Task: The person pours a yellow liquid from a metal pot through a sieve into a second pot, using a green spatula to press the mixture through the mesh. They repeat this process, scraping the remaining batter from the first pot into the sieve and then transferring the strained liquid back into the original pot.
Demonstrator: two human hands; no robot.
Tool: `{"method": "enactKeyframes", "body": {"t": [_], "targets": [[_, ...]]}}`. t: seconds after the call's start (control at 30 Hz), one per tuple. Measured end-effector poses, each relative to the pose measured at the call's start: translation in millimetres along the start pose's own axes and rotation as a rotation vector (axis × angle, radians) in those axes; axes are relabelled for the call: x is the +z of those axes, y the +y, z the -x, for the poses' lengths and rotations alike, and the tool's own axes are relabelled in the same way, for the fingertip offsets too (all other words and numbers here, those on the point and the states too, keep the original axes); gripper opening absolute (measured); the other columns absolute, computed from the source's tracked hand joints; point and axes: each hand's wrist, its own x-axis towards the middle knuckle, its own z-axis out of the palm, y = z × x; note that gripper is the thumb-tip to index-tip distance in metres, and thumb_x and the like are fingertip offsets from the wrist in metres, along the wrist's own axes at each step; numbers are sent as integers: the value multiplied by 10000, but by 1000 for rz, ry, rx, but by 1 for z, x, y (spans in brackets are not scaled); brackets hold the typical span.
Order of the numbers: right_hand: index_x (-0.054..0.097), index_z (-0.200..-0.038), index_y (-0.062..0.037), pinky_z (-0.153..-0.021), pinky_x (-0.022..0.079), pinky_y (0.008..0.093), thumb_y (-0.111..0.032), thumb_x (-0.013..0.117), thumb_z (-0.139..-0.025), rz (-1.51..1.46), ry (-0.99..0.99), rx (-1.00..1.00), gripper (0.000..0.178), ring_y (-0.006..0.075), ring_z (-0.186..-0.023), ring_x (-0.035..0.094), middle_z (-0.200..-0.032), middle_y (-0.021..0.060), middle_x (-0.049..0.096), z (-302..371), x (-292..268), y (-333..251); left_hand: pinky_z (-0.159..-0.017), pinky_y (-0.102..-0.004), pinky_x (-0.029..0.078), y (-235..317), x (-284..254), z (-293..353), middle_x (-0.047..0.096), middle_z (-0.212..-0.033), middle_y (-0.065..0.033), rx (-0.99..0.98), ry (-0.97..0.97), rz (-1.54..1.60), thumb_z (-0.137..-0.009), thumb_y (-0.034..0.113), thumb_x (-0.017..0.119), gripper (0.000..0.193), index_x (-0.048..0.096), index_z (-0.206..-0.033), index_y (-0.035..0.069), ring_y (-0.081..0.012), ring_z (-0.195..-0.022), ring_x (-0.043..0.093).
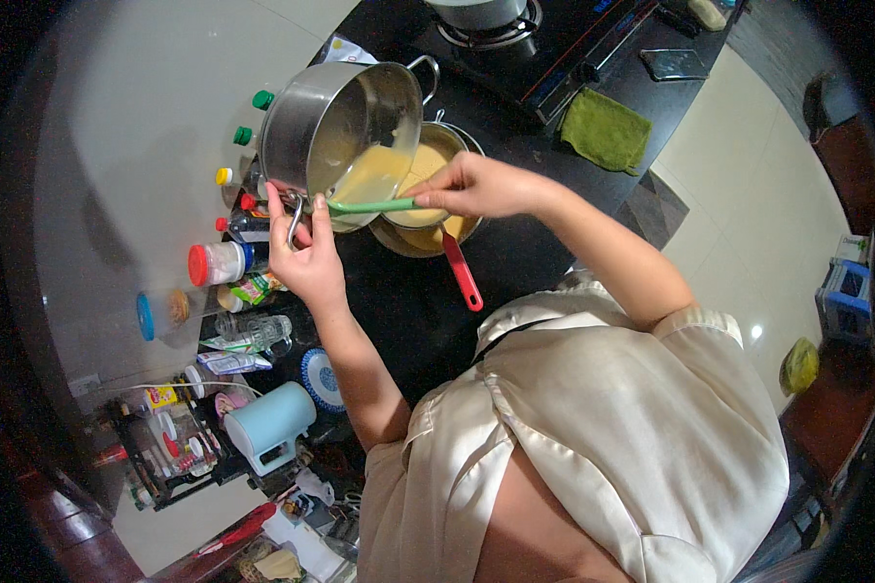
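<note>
A large steel pot [297, 121] is tipped on its side, its mouth facing right. My left hand [306, 262] grips the pot's near loop handle. Pale yellow liquid [377, 173] lies along the pot's lower wall at the rim. Beneath the rim is a sieve with a red handle [461, 270], over a metal bowl [472, 233] with more yellow liquid. My right hand [481, 187] pinches a utensil with a green handle [374, 206]. That handle crosses the pot's rim close to my left thumb; its working end cannot be made out.
A gas stove [564, 44] bears another pot [478, 14] at the back. A green cloth [605, 131] and a phone [675, 64] lie to its right. Bottles and jars [226, 263] line the counter's left side, with a light blue kettle [267, 428] nearer me.
</note>
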Motion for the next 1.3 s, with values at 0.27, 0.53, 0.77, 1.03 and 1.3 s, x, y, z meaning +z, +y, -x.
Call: {"method": "enactKeyframes", "body": {"t": [0.27, 0.53, 0.77, 1.03, 1.3], "targets": [[689, -1018, -72, -667, 522, 383, -222, 590, -871, 262, 301, 165, 232, 323, -708, 657, -833, 208, 655, 29, 17, -5, -580, -270, 421, -8, 7, 9, 516, -1272, -254, -5, 47, -65, -767, 53, 711, 445, 303, -597, 2, -120, -603, 437], [685, -1022, -117, -586, 513, 439, -261, 586, -856, 638, 313, 103, 241, 335, -622, 632, -714, 180, 640, 46, 37, 13, -667, -302, 467, -4, 16, 9, 519, -1231, -299, 133, 103, -149, -752, 44, 716, 436, 313, -590, 2, -218, -729, 598], [694, -1006, -103, -575, 506, 420, -213, 603, -845, 430, 265, 11, 215, 341, -580, 617, -701, 191, 632, 42, 44, -12, -727, -311, 452, -5, 15, 14, 527, -1251, -248, 78, 102, -166, -756, 48, 710, 374, 368, -614, -9, -267, -886, 566], [679, -1056, -136, -543, 497, 439, -223, 597, -824, 826, 303, 2, 261, 331, -596, 616, -692, 165, 635, 30, -3, 1, -686, -314, 488, 5, 10, 23, 539, -1238, -251, 52, 101, -178, -751, 54, 704, 332, 405, -637, -32, -292, -907, 642], [631, -1158, -183, -514, 484, 409, -183, 576, -870, 1092, 471, -86, 293, 320, -600, 612, -693, 148, 606, 7, -55, -39, -568, -272, 459, 3, 2, 27, 560, -1211, -250, 6, 145, -206, -727, 40, 702, 293, 431, -648, -38, -225, -685, 606]]}}
